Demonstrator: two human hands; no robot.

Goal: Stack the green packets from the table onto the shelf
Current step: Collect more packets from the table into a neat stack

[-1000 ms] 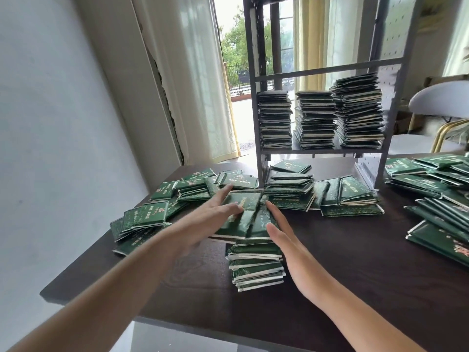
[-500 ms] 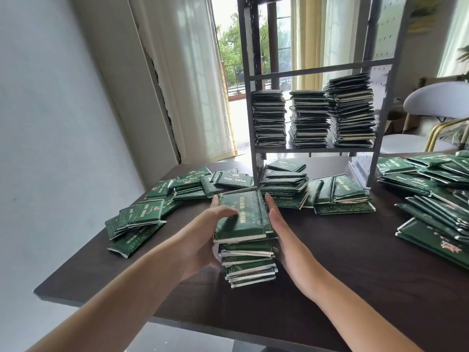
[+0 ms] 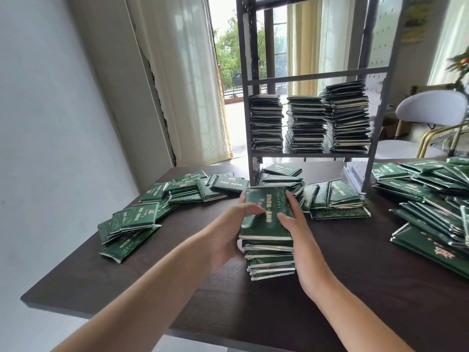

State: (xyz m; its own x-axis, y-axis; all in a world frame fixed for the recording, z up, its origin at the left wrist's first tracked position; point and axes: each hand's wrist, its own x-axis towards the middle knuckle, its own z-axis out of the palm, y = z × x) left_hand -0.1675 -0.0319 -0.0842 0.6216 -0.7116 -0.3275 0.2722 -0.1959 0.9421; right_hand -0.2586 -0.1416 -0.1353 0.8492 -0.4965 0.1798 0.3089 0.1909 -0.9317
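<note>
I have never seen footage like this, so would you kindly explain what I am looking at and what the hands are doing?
There is no machine here: a person wears a camera on the head, looking forward and down at their own bare hands. The left hand and right hand clasp a pile of green packets from either side, thumbs on top. It stands on a dark table, where loose packets lie scattered. Behind stands a metal shelf holding three finished stacks.
</note>
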